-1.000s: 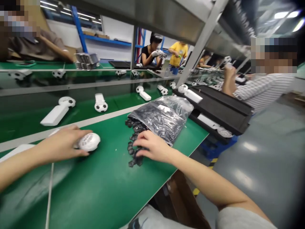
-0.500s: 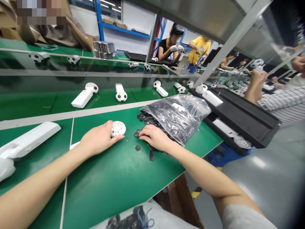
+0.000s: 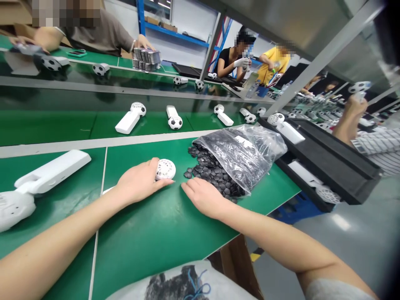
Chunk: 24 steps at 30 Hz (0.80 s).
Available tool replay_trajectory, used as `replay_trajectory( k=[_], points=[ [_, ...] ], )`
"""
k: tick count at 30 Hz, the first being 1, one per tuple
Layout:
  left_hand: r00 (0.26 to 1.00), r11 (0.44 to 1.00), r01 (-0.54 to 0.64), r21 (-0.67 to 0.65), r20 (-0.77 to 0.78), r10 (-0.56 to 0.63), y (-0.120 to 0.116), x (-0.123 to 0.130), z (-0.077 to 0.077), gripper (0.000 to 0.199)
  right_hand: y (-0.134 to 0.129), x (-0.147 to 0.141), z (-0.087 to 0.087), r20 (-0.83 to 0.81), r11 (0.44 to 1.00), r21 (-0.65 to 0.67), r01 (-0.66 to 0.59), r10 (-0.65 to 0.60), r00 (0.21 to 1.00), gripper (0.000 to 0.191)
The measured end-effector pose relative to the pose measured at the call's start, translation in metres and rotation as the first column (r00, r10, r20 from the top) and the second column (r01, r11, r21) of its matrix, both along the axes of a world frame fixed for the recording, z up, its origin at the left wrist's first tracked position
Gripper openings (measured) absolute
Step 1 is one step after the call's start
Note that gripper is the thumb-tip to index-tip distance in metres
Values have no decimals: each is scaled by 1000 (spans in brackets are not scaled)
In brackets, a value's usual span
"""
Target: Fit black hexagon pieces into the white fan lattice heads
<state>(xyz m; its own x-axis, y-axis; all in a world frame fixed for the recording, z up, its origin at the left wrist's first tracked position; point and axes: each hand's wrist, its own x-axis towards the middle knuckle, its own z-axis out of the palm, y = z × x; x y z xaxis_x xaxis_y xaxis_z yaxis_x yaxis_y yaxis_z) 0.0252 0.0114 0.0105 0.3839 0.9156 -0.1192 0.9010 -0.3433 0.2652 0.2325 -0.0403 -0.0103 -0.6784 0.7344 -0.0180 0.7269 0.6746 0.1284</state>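
Note:
My left hand (image 3: pixel 139 179) is closed around a white handheld fan (image 3: pixel 166 169), whose round openwork head sticks out past my thumb and fingers. A bit of its white handle shows behind my wrist, low on the green table. My right hand (image 3: pixel 203 196) lies on the table with fingers drawn together, and whatever they pinch is hidden. Just beyond its knuckles spreads a pile of small black flat pieces (image 3: pixel 215 175), spilling from the mouth of a clear plastic bag (image 3: pixel 246 150). A narrow gap separates my two hands.
Another white fan (image 3: pixel 56 171) lies at the left. Past the pale rail, several football-patterned fans (image 3: pixel 129 118) rest on a green belt. Black trays (image 3: pixel 331 158) with white fans stand at the right. Co-workers sit across the line, and a striped sleeve (image 3: pixel 381 139) shows at the far right.
My right hand has drawn back from the pile toward me; the loose black pieces seen nearby are out of sight. My left hand keeps the fan. A co-worker's hand now touches the stacked packs opposite.

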Motion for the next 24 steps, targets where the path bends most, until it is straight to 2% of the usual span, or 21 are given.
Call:
replay_trajectory(
  k=[3, 6, 8, 10, 12, 17, 20, 24],
  points=[
    [999, 999, 27, 30, 30, -28, -2, -2, -4, 58, 6, 3, 5, -166, 988, -126, 86, -106, 980, 24],
    [995, 997, 60, 50, 82, -64, -1, -6, -9, 68, 11, 0, 14, -421, 954, -282, 99, -216, 881, 17],
    [992, 997, 55, 45, 107, -60, 1, -8, -11, 74, 13, -5, 19, -562, 953, -289, 94, -248, 789, 13],
    [988, 998, 53, 45, 142, -59, 2, -9, -11, 78, 14, -12, 21, -655, 974, -205, 93, -207, 727, 10],
    [981, 998, 55, 42, 186, -62, 2, -10, -11, 80, 14, -19, 22, -709, 985, -150, 89, -170, 685, 8],
    [968, 999, 40, 9, 246, -41, 3, -10, -12, 78, 18, -32, 14, -765, 946, -321, 43, -285, 577, 5],
    [963, 999, 51, 15, 264, -53, 3, -10, -12, 75, 23, -36, 7, -797, 952, -301, 52, -281, 535, 1],
    [957, 998, 50, 27, 285, -55, 3, -10, -9, 71, 29, -36, 2, -813, 945, -318, 75, -313, 491, 5]
  ],
)
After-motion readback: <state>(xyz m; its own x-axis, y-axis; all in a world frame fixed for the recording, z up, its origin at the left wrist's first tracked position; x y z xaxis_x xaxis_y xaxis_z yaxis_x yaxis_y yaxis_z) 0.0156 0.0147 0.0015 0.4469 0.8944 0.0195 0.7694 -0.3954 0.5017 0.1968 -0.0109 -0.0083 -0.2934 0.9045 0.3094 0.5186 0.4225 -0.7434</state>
